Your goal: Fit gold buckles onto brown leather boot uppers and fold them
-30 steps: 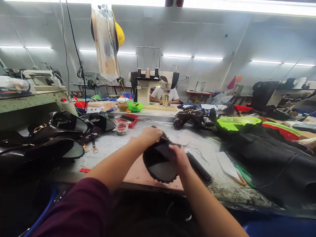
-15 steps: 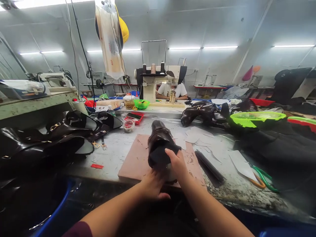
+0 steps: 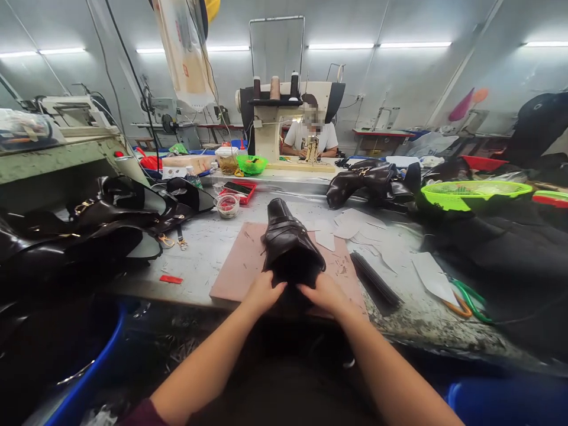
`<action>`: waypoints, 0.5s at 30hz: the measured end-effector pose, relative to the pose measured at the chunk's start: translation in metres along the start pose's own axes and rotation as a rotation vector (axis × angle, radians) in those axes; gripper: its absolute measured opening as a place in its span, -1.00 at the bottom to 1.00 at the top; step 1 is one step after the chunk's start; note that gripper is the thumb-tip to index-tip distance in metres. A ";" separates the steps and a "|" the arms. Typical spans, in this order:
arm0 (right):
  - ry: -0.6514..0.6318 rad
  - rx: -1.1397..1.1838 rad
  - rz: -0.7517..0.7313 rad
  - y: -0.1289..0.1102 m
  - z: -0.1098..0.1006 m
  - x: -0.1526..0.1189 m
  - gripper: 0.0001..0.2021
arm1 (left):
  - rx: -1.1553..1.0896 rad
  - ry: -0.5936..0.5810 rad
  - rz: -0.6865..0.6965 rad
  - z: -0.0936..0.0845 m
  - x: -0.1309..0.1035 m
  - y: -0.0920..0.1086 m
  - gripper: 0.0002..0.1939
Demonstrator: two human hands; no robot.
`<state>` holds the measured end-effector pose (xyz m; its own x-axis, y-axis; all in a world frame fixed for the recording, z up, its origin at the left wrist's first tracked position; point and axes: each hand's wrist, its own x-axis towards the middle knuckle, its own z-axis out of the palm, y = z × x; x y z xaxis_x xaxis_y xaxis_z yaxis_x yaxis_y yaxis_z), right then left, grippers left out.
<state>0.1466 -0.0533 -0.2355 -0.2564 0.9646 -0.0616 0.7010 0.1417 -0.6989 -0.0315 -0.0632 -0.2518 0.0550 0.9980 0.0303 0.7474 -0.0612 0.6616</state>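
A glossy, very dark boot upper (image 3: 288,238) lies lengthwise over a pinkish board (image 3: 235,267) on the bench (image 3: 195,263). Its narrow, rounded end points away from the person, and its wide mouth opens toward them, the inside black. Overlapping straps (image 3: 284,227) cross its creased middle. The left grip (image 3: 263,291) pinches the left edge of the mouth and the right grip (image 3: 326,294) the right edge, thumbs inward, spreading it open. Thin pale cut pieces (image 3: 351,224) lie by the board's far right corner; a bundle of dark strips (image 3: 375,283) lies slanted just beside its right edge.
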 end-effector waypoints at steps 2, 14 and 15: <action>-0.030 -0.021 0.033 0.003 -0.006 0.004 -0.72 | 0.035 -0.039 -0.056 -0.001 0.002 0.001 -0.77; -0.044 -0.109 0.104 0.011 -0.013 0.011 -0.67 | 0.129 -0.067 -0.030 0.004 -0.004 0.011 -0.75; -0.046 -0.117 0.101 0.012 -0.012 0.011 -0.68 | 0.151 -0.057 -0.017 0.005 -0.005 0.011 -0.75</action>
<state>0.1603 -0.0384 -0.2358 -0.2085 0.9646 -0.1616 0.7970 0.0718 -0.5997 -0.0203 -0.0686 -0.2480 0.0757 0.9968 -0.0260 0.8395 -0.0497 0.5412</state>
